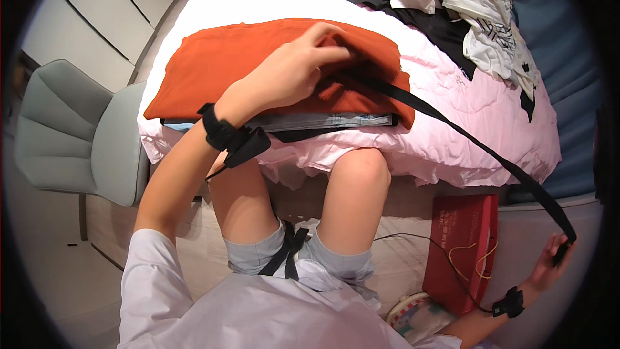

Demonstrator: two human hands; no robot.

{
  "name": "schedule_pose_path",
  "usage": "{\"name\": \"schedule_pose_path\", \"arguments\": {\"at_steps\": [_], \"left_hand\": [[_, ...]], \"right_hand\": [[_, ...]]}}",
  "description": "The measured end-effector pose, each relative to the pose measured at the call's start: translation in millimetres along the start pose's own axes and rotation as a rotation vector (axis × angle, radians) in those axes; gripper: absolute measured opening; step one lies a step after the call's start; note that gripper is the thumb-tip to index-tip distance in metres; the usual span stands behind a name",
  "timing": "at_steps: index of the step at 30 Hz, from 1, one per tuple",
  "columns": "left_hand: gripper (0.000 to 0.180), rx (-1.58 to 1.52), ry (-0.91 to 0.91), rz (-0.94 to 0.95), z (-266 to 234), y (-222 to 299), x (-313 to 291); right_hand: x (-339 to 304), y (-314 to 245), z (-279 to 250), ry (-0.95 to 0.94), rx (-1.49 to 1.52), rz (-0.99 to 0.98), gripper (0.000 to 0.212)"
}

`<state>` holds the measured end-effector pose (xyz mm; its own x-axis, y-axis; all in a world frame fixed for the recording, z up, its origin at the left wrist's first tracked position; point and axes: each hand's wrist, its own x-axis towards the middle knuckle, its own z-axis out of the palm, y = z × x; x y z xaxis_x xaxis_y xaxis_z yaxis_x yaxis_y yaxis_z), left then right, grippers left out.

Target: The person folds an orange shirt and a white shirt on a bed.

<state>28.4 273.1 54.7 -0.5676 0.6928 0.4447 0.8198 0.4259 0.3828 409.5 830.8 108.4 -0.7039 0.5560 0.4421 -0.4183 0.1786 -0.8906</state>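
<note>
Far to the left of the left hand (294,68) stands a grey chair (77,136), next to the bed (452,136) with its pink sheet. The left hand rests on top of an orange garment (219,64), which lies folded on a small stack of clothes at the bed edge; the fingers are bent and pinch the orange cloth together with one end of a black strap (452,126). From this hand the strap runs in one long, taut line down and to the right, across the pink sheet and past the bed edge, so its long axis goes diagonally from the left hand to the right hand (555,258). The right hand is stretched far out to the side and low, and its fingers are closed around the other end of the strap. Beyond the left hand, at the far side of the bed, lies a loose pile of clothes (452,0), black and white. Just left of the right hand, on the floor, stands a red bag (462,245).
</note>
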Motion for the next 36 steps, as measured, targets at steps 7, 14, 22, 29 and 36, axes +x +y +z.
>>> {"name": "schedule_pose_path", "arguments": {"at_steps": [7,14,22,29,36], "left_hand": [[0.037,0.048,-0.024,0.084,22.1,-2.4,38.6],[0.066,-0.010,0.304,0.111,-33.3,-43.6,51.8],[0.056,0.079,0.325,0.180,-94.8,-66.6,64.3],[0.054,0.178,0.162,0.226,-117.2,-24.4,91.3],[0.051,0.272,0.005,0.324,-91.7,20.2,87.5]], "right_hand": [[82.5,-21.6,43.6,-0.273,0.328,0.036,0.034],[153.4,-46.7,126.2,-0.324,0.174,-0.064,0.044],[75.8,-14.7,419.4,-0.535,-0.197,-0.090,0.029],[-5.0,143.4,583.1,-0.714,-0.720,-0.332,0.027],[-56.5,197.4,673.9,-0.976,-0.137,0.044,0.037]]}}
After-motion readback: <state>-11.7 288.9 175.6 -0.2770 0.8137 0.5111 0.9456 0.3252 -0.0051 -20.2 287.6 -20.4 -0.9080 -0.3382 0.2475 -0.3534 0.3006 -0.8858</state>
